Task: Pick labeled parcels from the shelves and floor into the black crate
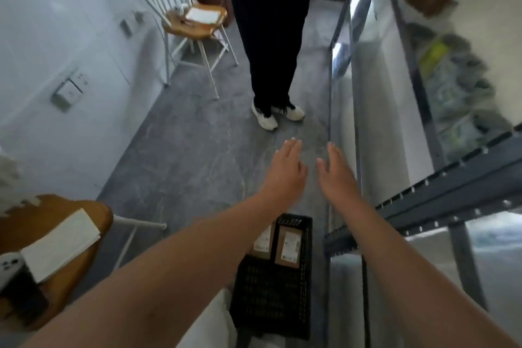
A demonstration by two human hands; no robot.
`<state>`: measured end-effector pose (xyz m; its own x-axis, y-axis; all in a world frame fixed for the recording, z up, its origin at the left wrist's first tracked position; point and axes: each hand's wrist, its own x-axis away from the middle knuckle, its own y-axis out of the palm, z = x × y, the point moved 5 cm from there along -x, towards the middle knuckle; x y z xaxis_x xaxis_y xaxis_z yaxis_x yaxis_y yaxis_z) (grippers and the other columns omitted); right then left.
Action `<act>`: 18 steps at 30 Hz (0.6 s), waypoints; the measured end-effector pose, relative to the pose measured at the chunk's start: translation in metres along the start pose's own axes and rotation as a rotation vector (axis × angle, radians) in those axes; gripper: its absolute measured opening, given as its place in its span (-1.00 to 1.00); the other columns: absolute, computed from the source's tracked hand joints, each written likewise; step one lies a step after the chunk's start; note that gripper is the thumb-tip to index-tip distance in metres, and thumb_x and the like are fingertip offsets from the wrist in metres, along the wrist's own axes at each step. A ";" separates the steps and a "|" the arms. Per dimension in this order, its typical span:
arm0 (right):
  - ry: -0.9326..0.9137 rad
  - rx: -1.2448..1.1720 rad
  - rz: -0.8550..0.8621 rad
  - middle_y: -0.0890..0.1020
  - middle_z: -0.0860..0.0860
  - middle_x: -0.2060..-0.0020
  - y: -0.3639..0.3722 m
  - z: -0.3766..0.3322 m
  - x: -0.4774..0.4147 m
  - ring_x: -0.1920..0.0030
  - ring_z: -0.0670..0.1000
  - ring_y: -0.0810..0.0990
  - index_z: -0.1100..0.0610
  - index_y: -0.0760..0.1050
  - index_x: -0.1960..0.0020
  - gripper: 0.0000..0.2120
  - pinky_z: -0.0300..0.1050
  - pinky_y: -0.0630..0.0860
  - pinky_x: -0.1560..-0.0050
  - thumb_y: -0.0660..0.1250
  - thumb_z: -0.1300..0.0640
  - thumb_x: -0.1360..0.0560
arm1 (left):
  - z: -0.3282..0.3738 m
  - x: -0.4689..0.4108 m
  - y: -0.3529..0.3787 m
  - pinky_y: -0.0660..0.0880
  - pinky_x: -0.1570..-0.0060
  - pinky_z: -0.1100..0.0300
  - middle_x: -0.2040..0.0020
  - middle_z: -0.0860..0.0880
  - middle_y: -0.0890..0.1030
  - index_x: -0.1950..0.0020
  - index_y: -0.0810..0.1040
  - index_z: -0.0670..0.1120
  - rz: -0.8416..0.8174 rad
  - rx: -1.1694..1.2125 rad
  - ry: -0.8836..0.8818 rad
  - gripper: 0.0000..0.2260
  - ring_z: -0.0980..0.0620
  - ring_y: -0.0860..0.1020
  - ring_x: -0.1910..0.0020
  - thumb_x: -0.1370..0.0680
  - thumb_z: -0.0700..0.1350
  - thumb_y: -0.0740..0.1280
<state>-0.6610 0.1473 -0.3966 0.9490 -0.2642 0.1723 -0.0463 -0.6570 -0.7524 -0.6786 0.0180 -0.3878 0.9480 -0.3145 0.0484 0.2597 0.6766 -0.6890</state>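
Both hands are stretched forward above the floor (197, 150) with the grip released: the left hand (285, 169) and the right hand (337, 175) show straight fingers, lie side by side without touching, and hold nothing. The black crate (268, 294) sits on the floor beneath the forearms, close beside the shelf rack (440, 198), with two labeled brown parcels (291, 246) lying at its far end. The shelf contents at the right are too blurred to read, so a likely slip is taking something that carries no label. Another person (271, 37) stands just ahead in the narrow aisle, and a forward reach or step could bump them. The right forearm runs near the rack's metal beam and could knock it, and the crate underfoot is a trip hazard.
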 end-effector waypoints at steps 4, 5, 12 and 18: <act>-0.102 0.006 0.175 0.10 0.12 -0.58 -0.063 -0.056 0.031 -0.57 0.09 0.07 0.19 0.03 -0.59 -0.46 0.01 0.06 -0.55 0.08 0.07 -0.67 | 0.041 0.031 -0.061 -0.16 -0.52 0.11 -0.60 -0.11 0.07 -0.58 0.08 -0.21 0.178 -0.148 0.172 -0.49 -0.03 -0.03 -0.59 -0.65 -0.17 0.11; -0.124 0.044 0.205 0.10 0.13 -0.57 -0.075 -0.067 0.040 -0.57 0.10 0.07 0.20 0.02 -0.59 -0.45 0.02 0.05 -0.55 0.10 0.07 -0.67 | 0.047 0.035 -0.072 -0.18 -0.54 0.08 -0.60 -0.12 0.04 -0.59 0.05 -0.21 0.195 -0.208 0.209 -0.47 -0.03 -0.05 -0.59 -0.64 -0.15 0.12; -0.236 0.275 0.432 -0.05 0.07 -0.60 -0.168 -0.134 0.081 -0.59 0.04 -0.07 0.17 -0.11 -0.61 -0.39 0.04 -0.15 -0.57 0.06 0.05 -0.67 | 0.131 0.008 -0.148 -0.16 -0.55 0.05 -0.61 -0.10 0.02 -0.59 0.01 -0.19 0.401 -0.282 0.379 -0.46 -0.01 -0.06 -0.59 -0.66 -0.09 0.10; -0.081 0.293 0.688 -0.06 0.07 -0.60 -0.214 -0.166 0.110 -0.59 0.02 -0.11 0.16 -0.13 -0.61 -0.38 -0.04 -0.22 -0.53 0.06 0.03 -0.66 | 0.185 0.013 -0.179 -0.25 -0.53 0.13 -0.61 -0.10 -0.04 -0.60 -0.06 -0.20 0.358 -0.248 0.632 -0.45 0.02 -0.11 -0.59 -0.66 -0.09 0.05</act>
<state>-0.5986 0.1421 -0.1109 0.7563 -0.4870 -0.4369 -0.5631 -0.1445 -0.8136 -0.6784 0.0156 -0.1299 0.6614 -0.4757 -0.5799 -0.1632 0.6633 -0.7304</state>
